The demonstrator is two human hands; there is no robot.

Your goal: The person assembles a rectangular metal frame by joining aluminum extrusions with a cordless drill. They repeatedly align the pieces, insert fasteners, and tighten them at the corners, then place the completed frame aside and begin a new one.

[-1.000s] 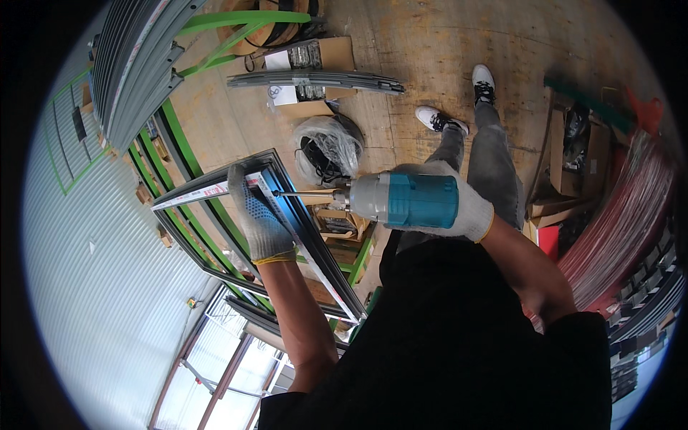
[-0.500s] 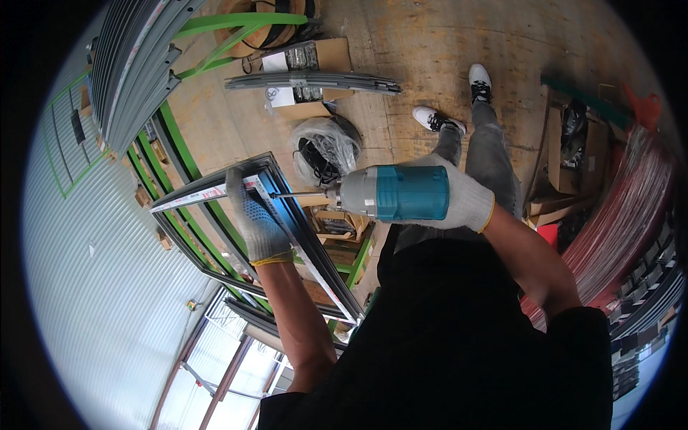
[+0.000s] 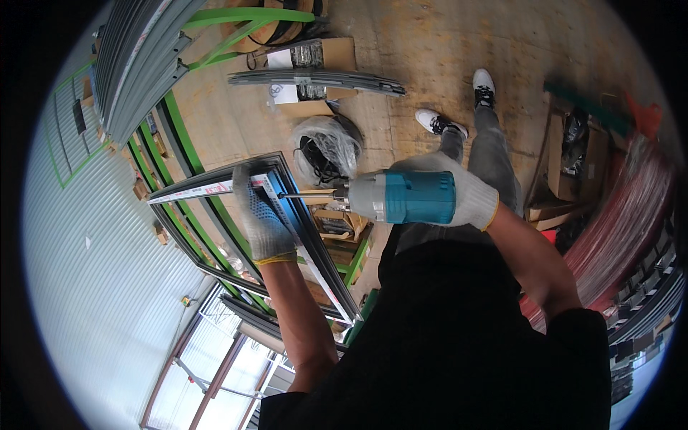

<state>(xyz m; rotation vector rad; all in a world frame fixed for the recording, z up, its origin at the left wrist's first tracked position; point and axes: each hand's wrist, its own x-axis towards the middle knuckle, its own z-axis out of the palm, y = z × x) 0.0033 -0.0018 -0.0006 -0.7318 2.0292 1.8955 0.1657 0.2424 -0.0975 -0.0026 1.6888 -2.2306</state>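
Note:
A teal and grey power drill point(image 3: 419, 196) lies level in my right hand point(image 3: 479, 201), which wears a pale knitted work glove. Its long thin bit point(image 3: 308, 194) points left and reaches the inner side of a dark window frame point(image 3: 315, 251) near a corner. Whether the tip has entered the frame I cannot tell. My left hand point(image 3: 259, 222), in a similar glove with blue dots, is wrapped over that same corner, close to the bit tip. Its fingertips are partly hidden behind the frame. White strips with print and a blue patch show along the frame.
Green and black rack beams point(image 3: 188, 154) stand under and behind the frame. Grey metal profiles point(image 3: 315, 80) lie across an open carton point(image 3: 339, 54). A plastic-wrapped coil point(image 3: 326, 147) sits on the floor near my feet. To the right are cartons point(image 3: 589, 154) and a film-wrapped red bundle point(image 3: 609, 222).
The whole scene has shifted slightly to the right in view. Hands, drill and frame keep nearly the same places relative to one another.

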